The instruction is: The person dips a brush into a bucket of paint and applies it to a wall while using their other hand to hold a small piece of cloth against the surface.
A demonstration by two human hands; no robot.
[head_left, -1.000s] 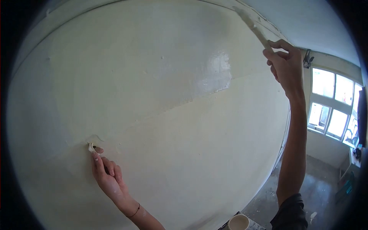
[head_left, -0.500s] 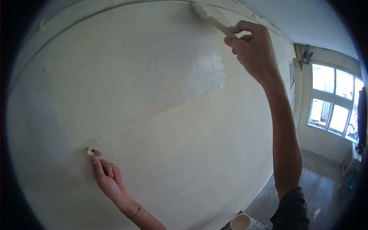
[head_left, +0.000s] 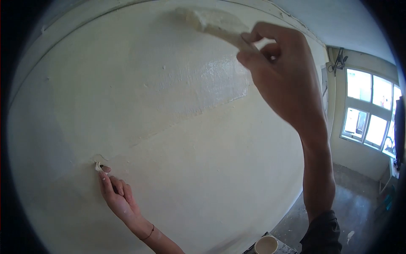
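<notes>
My right hand (head_left: 281,67) is raised at the upper right, fingers pinched around the handle of a paintbrush (head_left: 218,29). Its blurred head, coated in cream paint, points left near the top of the pale wall (head_left: 190,169). Below the brush, a glossy wet patch (head_left: 220,80) shows on the wall. At lower left my left hand (head_left: 118,197) closes its thumb and fingers round a small whitish fitting (head_left: 98,167) against the wall; its exact kind is hard to make out.
An open container of cream paint (head_left: 266,245) stands on a paint-marked surface at the bottom edge. Beyond are a grey floor (head_left: 351,203), windows (head_left: 366,108) at right and a dark wall bracket (head_left: 338,62). A ledge runs along the wall's top.
My right hand has drawn closer to the camera, and the brush head has swung left and slightly down. My left hand keeps its place on the fitting.
</notes>
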